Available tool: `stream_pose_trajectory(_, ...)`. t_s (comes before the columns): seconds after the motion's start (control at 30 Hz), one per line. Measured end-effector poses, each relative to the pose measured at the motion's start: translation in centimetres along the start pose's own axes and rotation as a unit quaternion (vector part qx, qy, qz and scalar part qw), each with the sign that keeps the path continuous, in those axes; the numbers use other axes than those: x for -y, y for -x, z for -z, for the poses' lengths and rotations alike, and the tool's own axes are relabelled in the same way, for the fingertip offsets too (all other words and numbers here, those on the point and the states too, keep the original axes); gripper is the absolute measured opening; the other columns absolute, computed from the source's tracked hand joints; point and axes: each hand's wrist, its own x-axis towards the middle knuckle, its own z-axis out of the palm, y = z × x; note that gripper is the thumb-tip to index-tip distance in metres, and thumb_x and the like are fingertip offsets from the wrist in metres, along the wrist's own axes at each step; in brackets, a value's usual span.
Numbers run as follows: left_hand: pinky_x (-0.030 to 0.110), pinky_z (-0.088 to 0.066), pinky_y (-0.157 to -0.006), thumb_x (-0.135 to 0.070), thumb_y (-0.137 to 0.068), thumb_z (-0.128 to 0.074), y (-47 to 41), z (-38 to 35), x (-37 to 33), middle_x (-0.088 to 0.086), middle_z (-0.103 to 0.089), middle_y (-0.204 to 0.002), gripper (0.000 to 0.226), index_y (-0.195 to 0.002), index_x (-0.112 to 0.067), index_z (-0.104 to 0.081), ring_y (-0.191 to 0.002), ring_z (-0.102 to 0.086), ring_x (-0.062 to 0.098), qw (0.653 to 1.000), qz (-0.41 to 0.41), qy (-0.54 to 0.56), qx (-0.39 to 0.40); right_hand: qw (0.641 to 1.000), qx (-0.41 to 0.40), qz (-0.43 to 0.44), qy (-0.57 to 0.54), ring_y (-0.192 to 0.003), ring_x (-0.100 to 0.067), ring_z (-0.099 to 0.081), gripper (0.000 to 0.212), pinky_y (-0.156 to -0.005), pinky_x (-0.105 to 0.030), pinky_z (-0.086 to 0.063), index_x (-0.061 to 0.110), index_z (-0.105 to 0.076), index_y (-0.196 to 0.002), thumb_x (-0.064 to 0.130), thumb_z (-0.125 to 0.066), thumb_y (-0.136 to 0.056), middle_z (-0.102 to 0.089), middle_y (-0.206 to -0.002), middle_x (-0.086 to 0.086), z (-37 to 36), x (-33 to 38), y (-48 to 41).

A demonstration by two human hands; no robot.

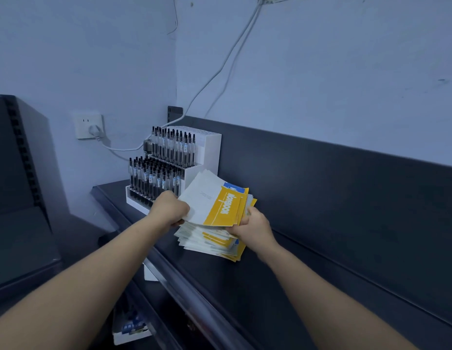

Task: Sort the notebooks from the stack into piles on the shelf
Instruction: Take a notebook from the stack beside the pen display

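**Notebook bundle held over the stack**

Head view: the left hand (169, 208) and right hand (255, 228) have their fingers (177, 221) clamped on a fanned bundle of white-and-yellow paper notebooks (212, 200). The bundle is tilted just above the untidy notebook stack (209, 245) on the dark flat shelf (308, 269), near a white stepped pen rack (207, 150).

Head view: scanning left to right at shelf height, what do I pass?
Wall socket → pen display rack → fanned notebooks → right hand. The left hand overlaps the rack, so it is left out.
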Motion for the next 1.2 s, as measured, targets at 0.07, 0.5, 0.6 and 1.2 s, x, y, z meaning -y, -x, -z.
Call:
stream_pose_trajectory(0.07,0.024,-0.034,-0.043,0.007,-0.084,-0.044,0.5,-0.5,0.2,0.016,-0.052,-0.070,0.010,-0.086,0.004,-0.053,-0.047,-0.045,0.023,1.000,0.009,0.018,0.003,0.998,0.037,-0.015,-0.053,-0.083,-0.016,-0.062,0.035,-0.075,-0.032,-0.054,0.013,-0.053,-0.105,0.003,-0.069,-0.076,-0.063,-0.083,0.003,0.4,-0.1,0.5)
stream_pose_trajectory(0.5,0.033,-0.055,-0.054,0.008,-0.093,-0.033,7.1,-3.9,0.9,0.017,-0.064,-0.081,0.024,-0.094,-0.011,-0.047,-0.057,-0.058,0.024,0.986,0.014,0.101,0.135,0.985,-0.040,-0.115,-0.120,-0.069,-0.015,-0.062,0.016,-0.050,-0.022,-0.041,0.015,-0.054,-0.102,0.029,-0.047,-0.099,-0.067,-0.096,-0.004,1.1,-1.5,4.8)
stream_pose_trajectory(0.6,0.031,-0.052,-0.051,0.008,-0.093,-0.034,8.9,-4.3,0.8,0.017,-0.063,-0.074,0.027,-0.087,-0.015,-0.047,-0.057,-0.057,0.023,0.988,-0.019,0.084,0.132,0.989,-0.083,-0.105,-0.061,-0.087,-0.025,-0.065,0.013,-0.065,-0.035,-0.051,0.018,-0.051,-0.098,0.029,-0.044,-0.098,-0.065,-0.101,-0.005,1.1,-2.3,6.0)
stream_pose_trajectory(1.2,0.035,-0.049,-0.082,-0.012,-0.097,-0.045,20.7,-6.4,2.8,0.006,-0.055,-0.111,0.030,-0.127,-0.010,-0.039,-0.100,-0.058,0.029,0.969,-0.170,-0.034,0.177,0.961,-0.245,-0.038,0.121,-0.095,-0.023,-0.058,0.028,-0.079,-0.038,-0.048,0.018,-0.049,-0.124,0.030,-0.037,-0.102,-0.061,-0.104,0.002,4.9,-2.5,22.5)
